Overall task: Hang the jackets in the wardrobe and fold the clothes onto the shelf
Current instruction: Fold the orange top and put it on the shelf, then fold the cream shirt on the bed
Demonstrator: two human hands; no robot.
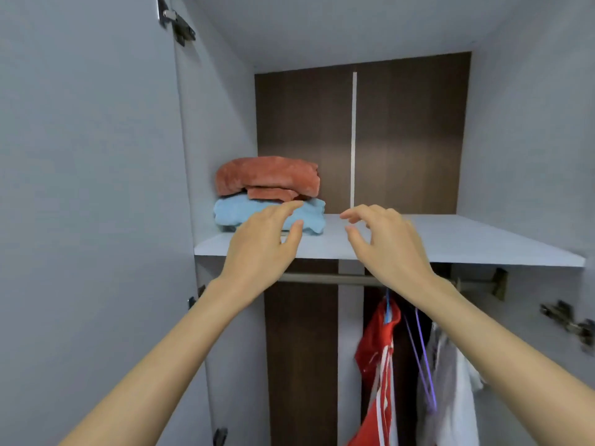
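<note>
The left grip (pixel 264 243) and right grip (pixel 384 243) are open, empty — the pile (pixel 267 178) looks soft and floppy; lift from underneath.

Even, dim-cool indoor light; soft overall blur; wide-angle bowing at edges; shadow under shelf (pixel 483 249).

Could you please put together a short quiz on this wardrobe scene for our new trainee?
1. True or false: the rust-red folded garment lies on top of the light blue folded garment.
2. Where does the red jacket hang? A) from the rail under the shelf; B) on a door hinge; C) on top of the shelf.
3. What do the left hand and the right hand hold?
Key: 1 true; 2 A; 3 nothing, both hands are empty.
</note>
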